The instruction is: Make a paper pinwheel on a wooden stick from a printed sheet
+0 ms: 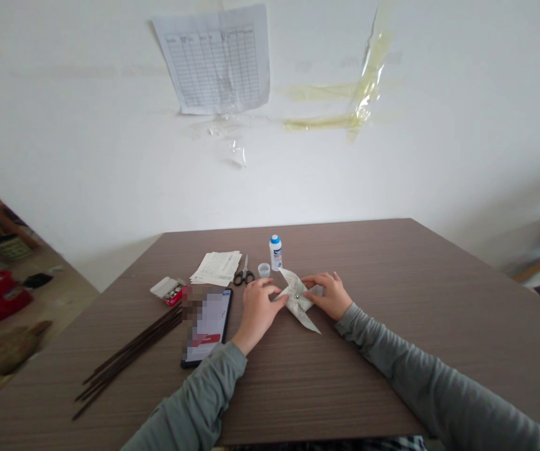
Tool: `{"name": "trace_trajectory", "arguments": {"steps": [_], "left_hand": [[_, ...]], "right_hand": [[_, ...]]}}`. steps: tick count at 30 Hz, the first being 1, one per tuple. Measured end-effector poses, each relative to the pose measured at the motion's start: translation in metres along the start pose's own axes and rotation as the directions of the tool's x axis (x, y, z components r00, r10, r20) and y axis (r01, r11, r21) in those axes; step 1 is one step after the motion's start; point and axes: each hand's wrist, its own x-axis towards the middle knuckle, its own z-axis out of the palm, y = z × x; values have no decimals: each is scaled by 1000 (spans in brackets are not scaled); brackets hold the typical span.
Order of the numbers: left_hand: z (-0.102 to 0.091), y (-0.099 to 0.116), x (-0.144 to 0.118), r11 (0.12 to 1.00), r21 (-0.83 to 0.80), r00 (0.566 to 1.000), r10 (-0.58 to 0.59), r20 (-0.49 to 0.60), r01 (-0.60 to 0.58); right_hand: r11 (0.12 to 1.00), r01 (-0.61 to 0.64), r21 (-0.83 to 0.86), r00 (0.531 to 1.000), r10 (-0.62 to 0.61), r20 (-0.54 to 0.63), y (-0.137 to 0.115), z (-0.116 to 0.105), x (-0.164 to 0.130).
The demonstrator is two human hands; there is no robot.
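Grey-sleeved forearms reach over the brown wood-grain table [392,282]. The left hand [257,308], fingers loosely curled, presses the folded white paper pinwheel [301,302] lying mid-table; the right hand [329,293] pinches its right edge with bent fingertips. Black-handled scissors [243,274] lie just beyond.

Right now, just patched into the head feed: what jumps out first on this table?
Both hands meet at the table's middle: the left hand and right hand press on a folded paper pinwheel. Left of them lie a phone with a lit screen and a bundle of dark sticks. Behind stand a glue bottle, scissors and a paper stack.
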Motion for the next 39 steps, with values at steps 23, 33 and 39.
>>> {"name": "trace_trajectory", "arguments": {"steps": [23,33,39], "left_hand": [[-3,2,0,994,107,997,15,72,-22],[-16,-20,-4,984,26,968,169,185,-177],[-23,-35,-10,972,11,946,227,230,-236]], "right_hand": [[1000,4,-26,1000,-4,11,14,5,5],[998,41,-37,998,-42,-38,19,-3,4],[986,100,-135,994,-104,-29,42,-14,5]]}}
